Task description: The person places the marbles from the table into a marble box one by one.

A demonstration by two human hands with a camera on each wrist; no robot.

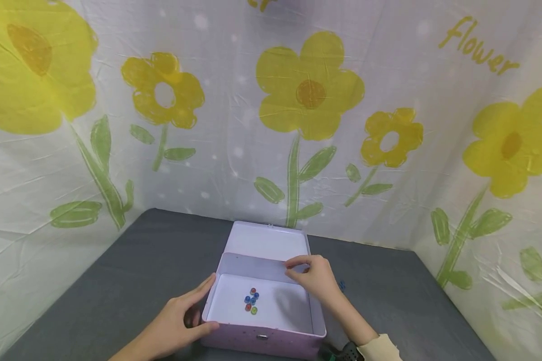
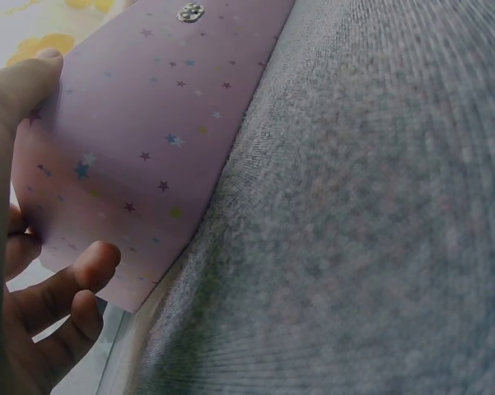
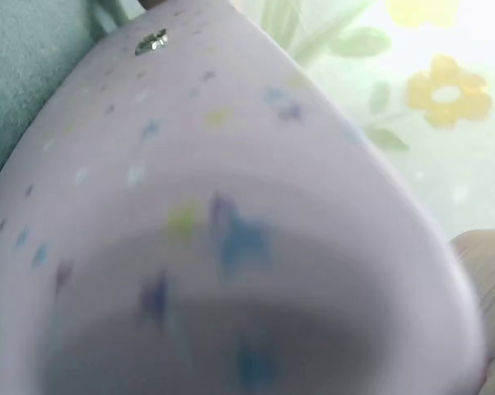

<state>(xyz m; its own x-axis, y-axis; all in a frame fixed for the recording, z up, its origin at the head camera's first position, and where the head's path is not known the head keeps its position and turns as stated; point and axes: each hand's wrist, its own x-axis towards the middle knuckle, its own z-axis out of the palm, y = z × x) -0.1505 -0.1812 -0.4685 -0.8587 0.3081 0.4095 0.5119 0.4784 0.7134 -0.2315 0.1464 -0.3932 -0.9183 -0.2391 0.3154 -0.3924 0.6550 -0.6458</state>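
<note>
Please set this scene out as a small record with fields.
Container: star-patterned box, its lid open behind
Contents: small coloured pieces, including blue, red and green
Left hand: grips the box's front left corner
Right hand: over the box's right side; whether holding anything is unclear
Right of box: small blue pieces
Surface: dark grey

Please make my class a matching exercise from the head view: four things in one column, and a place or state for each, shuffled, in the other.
Column one
1. Left hand
2. Right hand
3. Yellow-green bead
4. Metal clasp

Column two
A. lying inside the box
B. on the box's near outer wall
C. touching the box's left side
D. hovering over the box's right part

Right pairs: 1-C, 2-D, 3-A, 4-B
</note>
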